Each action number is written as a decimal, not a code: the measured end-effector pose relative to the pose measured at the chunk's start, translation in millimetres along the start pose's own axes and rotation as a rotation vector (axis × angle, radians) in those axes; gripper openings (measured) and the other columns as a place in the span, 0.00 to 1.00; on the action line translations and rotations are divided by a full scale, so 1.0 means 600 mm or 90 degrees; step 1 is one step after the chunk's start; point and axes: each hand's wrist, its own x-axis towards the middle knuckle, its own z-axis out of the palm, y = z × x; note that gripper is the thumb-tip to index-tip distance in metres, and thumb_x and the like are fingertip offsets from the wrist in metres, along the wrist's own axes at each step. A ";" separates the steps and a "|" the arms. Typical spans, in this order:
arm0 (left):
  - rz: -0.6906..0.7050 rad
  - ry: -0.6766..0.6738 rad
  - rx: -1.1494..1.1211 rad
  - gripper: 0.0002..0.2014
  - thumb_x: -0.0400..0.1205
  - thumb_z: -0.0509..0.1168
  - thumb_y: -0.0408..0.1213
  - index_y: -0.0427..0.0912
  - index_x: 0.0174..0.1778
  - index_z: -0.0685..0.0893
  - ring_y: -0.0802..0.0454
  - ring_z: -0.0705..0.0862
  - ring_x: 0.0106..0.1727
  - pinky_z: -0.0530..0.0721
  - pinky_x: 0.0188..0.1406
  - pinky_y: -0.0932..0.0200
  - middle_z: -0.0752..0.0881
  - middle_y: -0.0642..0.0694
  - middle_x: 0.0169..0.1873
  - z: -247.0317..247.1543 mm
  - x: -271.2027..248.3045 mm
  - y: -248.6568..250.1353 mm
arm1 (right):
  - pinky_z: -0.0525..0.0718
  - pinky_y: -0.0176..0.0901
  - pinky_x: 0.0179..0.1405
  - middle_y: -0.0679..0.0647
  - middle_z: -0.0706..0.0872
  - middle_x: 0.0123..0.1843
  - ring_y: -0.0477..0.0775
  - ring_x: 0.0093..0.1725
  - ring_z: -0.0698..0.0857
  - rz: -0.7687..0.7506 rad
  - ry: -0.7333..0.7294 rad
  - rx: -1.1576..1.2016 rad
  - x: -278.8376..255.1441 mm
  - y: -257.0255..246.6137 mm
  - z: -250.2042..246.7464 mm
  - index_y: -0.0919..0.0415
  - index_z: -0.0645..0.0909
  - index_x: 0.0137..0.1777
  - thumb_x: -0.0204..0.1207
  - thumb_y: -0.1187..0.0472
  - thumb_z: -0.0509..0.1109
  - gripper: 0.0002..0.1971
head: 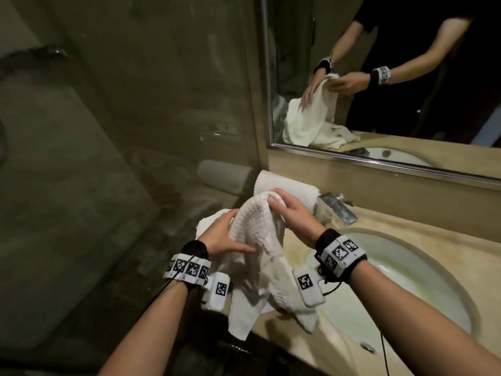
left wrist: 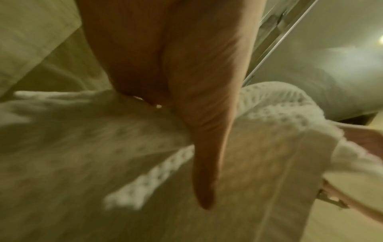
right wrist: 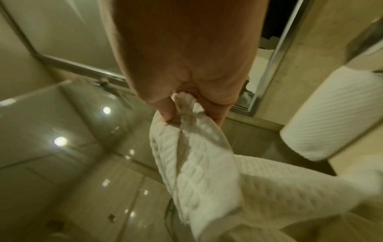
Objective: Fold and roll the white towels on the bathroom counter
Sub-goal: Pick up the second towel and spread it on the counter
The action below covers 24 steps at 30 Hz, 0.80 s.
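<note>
My right hand [head: 275, 198] pinches the top of a white waffle towel [head: 254, 229] and holds it up over the counter's left end. In the right wrist view, the right hand [right wrist: 182, 108] has a bunched corner of the towel [right wrist: 196, 163] between thumb and fingers. My left hand [head: 230, 234] lies against the towel's left side, thumb straight across the front and fingers behind. The left wrist view is blurred and shows the left hand [left wrist: 186, 114] on the towel [left wrist: 279, 131]. The towel's lower part drapes onto the counter edge. A rolled white towel [head: 292, 187] [right wrist: 331, 114] lies behind, by the wall.
More white cloth [head: 207, 222] lies crumpled under my left hand. A chrome faucet [head: 336, 210] and an oval sink [head: 406, 280] sit to the right in the beige counter [head: 379, 226]. A mirror [head: 379, 77] hangs behind. A glass shower wall [head: 135, 131] bounds the left.
</note>
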 end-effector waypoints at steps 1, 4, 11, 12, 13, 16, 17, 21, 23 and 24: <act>0.009 0.016 -0.007 0.52 0.52 0.84 0.61 0.52 0.72 0.71 0.60 0.79 0.67 0.80 0.68 0.52 0.80 0.57 0.66 -0.001 0.000 -0.001 | 0.79 0.36 0.45 0.51 0.85 0.50 0.46 0.50 0.83 -0.014 0.005 0.031 -0.001 -0.025 -0.002 0.60 0.81 0.59 0.86 0.56 0.61 0.10; 0.000 0.063 0.006 0.46 0.57 0.83 0.53 0.53 0.72 0.71 0.54 0.82 0.65 0.82 0.64 0.47 0.84 0.53 0.64 -0.008 -0.004 0.005 | 0.80 0.31 0.42 0.52 0.85 0.51 0.46 0.50 0.83 -0.065 0.020 0.088 -0.012 -0.094 -0.017 0.60 0.80 0.60 0.87 0.59 0.60 0.09; -0.023 0.311 0.063 0.16 0.75 0.70 0.33 0.49 0.58 0.86 0.40 0.87 0.53 0.82 0.48 0.53 0.91 0.40 0.48 -0.022 -0.007 0.093 | 0.83 0.38 0.46 0.56 0.87 0.55 0.49 0.53 0.86 -0.118 0.137 0.129 -0.064 -0.170 -0.099 0.61 0.80 0.63 0.87 0.60 0.60 0.12; 0.002 0.330 0.050 0.14 0.76 0.70 0.32 0.47 0.57 0.86 0.40 0.87 0.52 0.80 0.45 0.55 0.91 0.40 0.47 -0.028 -0.004 0.115 | 0.84 0.36 0.43 0.54 0.88 0.54 0.47 0.51 0.86 -0.119 0.166 0.140 -0.075 -0.176 -0.113 0.60 0.81 0.63 0.87 0.59 0.60 0.12; 0.029 0.348 0.035 0.13 0.76 0.69 0.31 0.45 0.56 0.86 0.41 0.87 0.52 0.78 0.43 0.56 0.90 0.40 0.47 -0.037 -0.002 0.135 | 0.84 0.35 0.40 0.52 0.88 0.52 0.45 0.48 0.87 -0.116 0.190 0.154 -0.084 -0.179 -0.124 0.59 0.81 0.62 0.87 0.59 0.59 0.11; 0.101 0.372 -0.019 0.11 0.76 0.68 0.29 0.41 0.53 0.85 0.44 0.86 0.50 0.74 0.41 0.61 0.90 0.42 0.45 -0.052 0.006 0.217 | 0.84 0.34 0.36 0.49 0.88 0.47 0.40 0.41 0.87 -0.114 0.261 0.179 -0.128 -0.194 -0.167 0.62 0.79 0.66 0.88 0.58 0.58 0.14; 0.118 0.376 -0.041 0.10 0.76 0.68 0.28 0.40 0.52 0.85 0.45 0.85 0.48 0.74 0.41 0.61 0.89 0.43 0.44 -0.055 0.008 0.243 | 0.84 0.35 0.36 0.49 0.88 0.47 0.41 0.41 0.86 -0.112 0.284 0.174 -0.143 -0.197 -0.181 0.62 0.79 0.67 0.88 0.58 0.58 0.14; 0.196 0.356 -0.162 0.14 0.72 0.61 0.23 0.37 0.50 0.85 0.46 0.85 0.47 0.79 0.45 0.59 0.88 0.43 0.43 -0.057 0.005 0.349 | 0.86 0.45 0.49 0.50 0.90 0.54 0.47 0.52 0.88 -0.094 0.335 0.151 -0.204 -0.197 -0.231 0.57 0.81 0.66 0.85 0.54 0.64 0.14; 0.257 0.327 -0.203 0.16 0.68 0.59 0.26 0.38 0.49 0.85 0.54 0.84 0.43 0.79 0.43 0.65 0.88 0.47 0.40 -0.051 -0.008 0.403 | 0.85 0.53 0.59 0.51 0.89 0.59 0.53 0.61 0.87 -0.090 0.321 0.118 -0.237 -0.194 -0.248 0.53 0.80 0.66 0.80 0.53 0.70 0.16; 0.288 0.314 -0.222 0.18 0.66 0.58 0.27 0.37 0.48 0.85 0.58 0.83 0.42 0.79 0.41 0.68 0.87 0.49 0.39 -0.045 -0.016 0.429 | 0.85 0.54 0.62 0.52 0.88 0.62 0.54 0.63 0.87 -0.095 0.303 0.101 -0.253 -0.192 -0.255 0.53 0.79 0.68 0.77 0.54 0.74 0.20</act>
